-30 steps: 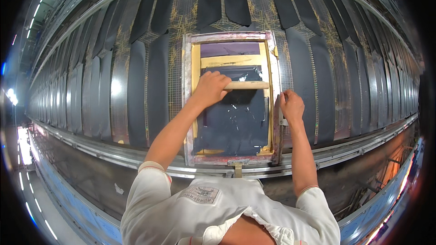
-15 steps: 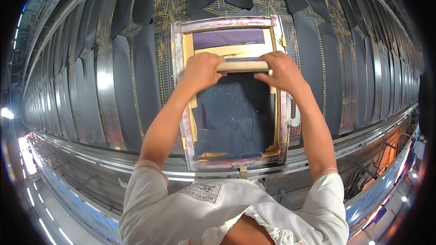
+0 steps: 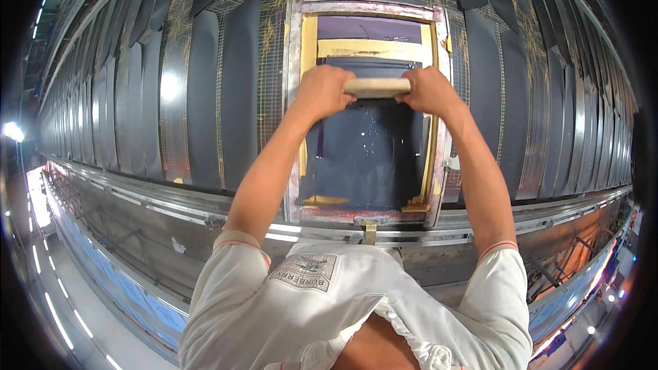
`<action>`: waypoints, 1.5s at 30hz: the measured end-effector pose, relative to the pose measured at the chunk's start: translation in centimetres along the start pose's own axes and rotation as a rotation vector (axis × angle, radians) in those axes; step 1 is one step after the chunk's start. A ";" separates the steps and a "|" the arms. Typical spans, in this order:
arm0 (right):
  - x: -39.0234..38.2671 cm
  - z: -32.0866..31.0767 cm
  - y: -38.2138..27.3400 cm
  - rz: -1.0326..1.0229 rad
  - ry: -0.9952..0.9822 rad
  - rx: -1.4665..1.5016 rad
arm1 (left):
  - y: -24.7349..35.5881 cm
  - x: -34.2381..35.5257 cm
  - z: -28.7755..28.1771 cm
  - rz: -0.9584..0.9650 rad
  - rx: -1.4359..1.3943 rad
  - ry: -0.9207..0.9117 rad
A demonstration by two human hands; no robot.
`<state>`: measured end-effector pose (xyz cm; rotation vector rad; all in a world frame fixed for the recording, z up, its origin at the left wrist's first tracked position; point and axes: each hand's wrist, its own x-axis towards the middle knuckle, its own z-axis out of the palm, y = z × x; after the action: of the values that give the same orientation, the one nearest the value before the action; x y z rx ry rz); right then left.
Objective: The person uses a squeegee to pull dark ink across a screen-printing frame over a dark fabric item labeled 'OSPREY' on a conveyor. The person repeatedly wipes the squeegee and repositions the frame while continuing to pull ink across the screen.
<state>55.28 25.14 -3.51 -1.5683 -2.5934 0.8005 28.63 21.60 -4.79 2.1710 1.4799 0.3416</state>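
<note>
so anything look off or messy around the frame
Yes: the yellow tape along the bottom of the frame looks patchy, partly covered by dark ink, while the upper band is mostly clean. The frame itself is stained reddish.

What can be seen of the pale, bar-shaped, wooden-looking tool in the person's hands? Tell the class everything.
The pale beige, bar-shaped, wooden-looking tool shows a straight, bare middle stretch. It lies crosswise, running left to right, over the upper part of the dark, wet-looking screen within the stained rectangular frame. The left hand grips its left part and the right hand its right part, hiding both ends. Its underside cannot be seen.
</note>
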 end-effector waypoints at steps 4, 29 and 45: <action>-8.7 4.4 -2.8 -0.077 0.058 0.005 | 3.2 -9.4 3.3 0.046 -0.007 0.047; 4.1 -2.8 1.2 0.033 -0.012 -0.034 | -2.2 5.4 -2.1 0.145 0.130 0.019; -14.2 6.6 -3.8 -0.117 0.059 -0.001 | 5.5 -13.5 4.7 0.092 0.084 -0.045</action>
<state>57.51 9.14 -4.05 -1.4017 -2.6155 0.7332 30.04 6.32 -5.06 2.3033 1.3957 0.2643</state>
